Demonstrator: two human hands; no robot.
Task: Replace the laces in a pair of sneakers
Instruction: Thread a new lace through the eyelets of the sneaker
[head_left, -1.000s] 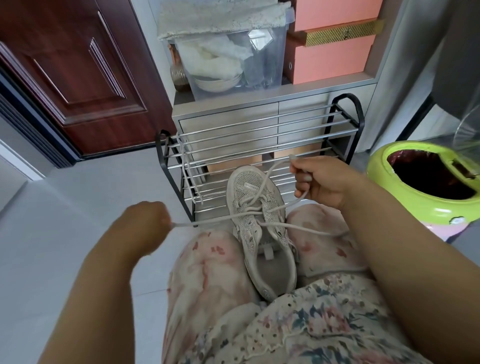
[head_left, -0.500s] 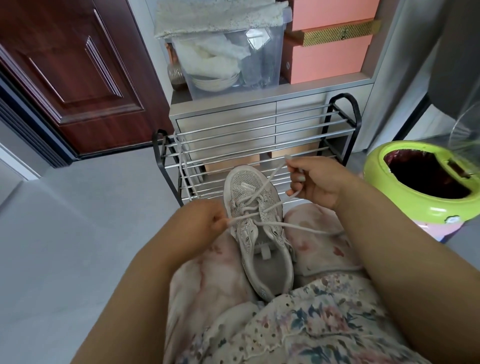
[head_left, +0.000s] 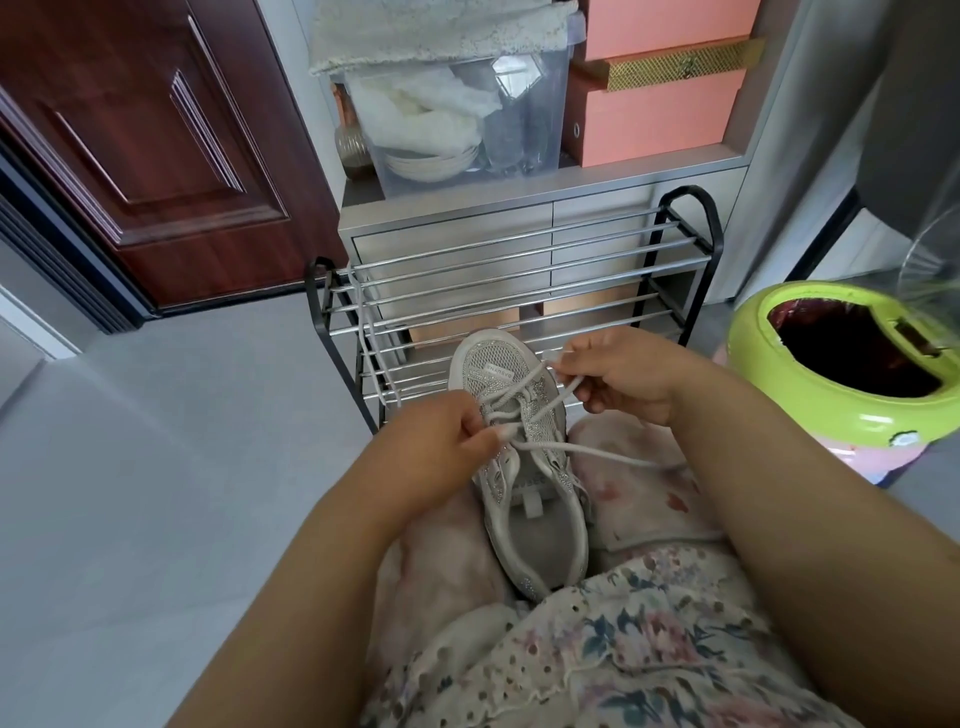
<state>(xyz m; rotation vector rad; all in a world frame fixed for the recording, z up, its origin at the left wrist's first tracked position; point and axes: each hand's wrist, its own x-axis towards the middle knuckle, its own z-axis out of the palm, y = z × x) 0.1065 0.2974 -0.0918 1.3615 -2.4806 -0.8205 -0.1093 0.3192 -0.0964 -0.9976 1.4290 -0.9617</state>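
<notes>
A pale grey mesh sneaker (head_left: 535, 525) lies between my knees, toe pointing away from me. A white lace (head_left: 597, 453) is threaded through its eyelets, and one strand trails right over my knee. My left hand (head_left: 441, 447) pinches the lace at the sneaker's left eyelets. My right hand (head_left: 618, 374) holds the other lace end near the toe, fingers curled round it. A second white lace (head_left: 366, 332) hangs from the left end of the shoe rack.
A black and chrome shoe rack (head_left: 519, 291) stands just beyond the sneaker, against a grey cabinet with a clear plastic bin (head_left: 457, 104) and pink boxes (head_left: 660, 109). A lime green waste bin (head_left: 852, 364) sits at right. A dark red door (head_left: 140, 145) is at left.
My left hand came in from the far left, where it held the lace taut, to the sneaker's left eyelets. My right hand dropped slightly toward the toe.
</notes>
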